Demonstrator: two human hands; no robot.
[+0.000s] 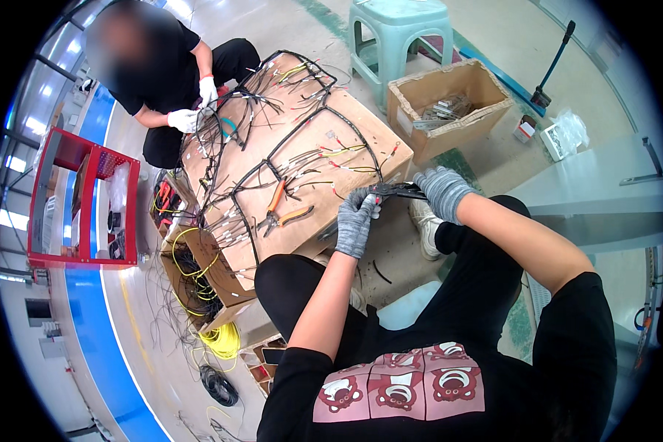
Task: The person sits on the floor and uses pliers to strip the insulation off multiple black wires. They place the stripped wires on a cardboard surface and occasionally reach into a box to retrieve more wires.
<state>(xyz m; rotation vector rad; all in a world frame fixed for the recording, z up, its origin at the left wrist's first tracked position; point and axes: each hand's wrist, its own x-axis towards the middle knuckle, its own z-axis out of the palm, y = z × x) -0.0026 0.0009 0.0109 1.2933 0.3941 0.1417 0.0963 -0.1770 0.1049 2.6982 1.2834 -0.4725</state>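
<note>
Both my hands, in grey knit gloves, are at the near right corner of a wooden board (324, 177). My right hand (445, 193) is closed on one end of a dark, slim tool that looks like pliers (401, 190). At the tool's other end, my left hand (355, 221) has its fingers pinched together by a small red wire end; what exactly it grips is too small to tell. A black wiring harness (269, 160) branches over the board, with several loose, labelled wire ends. Orange-handled wire strippers (278, 212) lie on the board, their handles spread.
Across the board, a person in white gloves (184, 120) handles wires. A cardboard box (449, 110) with metal parts and a pale green stool (401, 37) stand beyond the right corner. At left are a box of cables (228, 283), a yellow coil (221, 341) and a red cart (85, 261).
</note>
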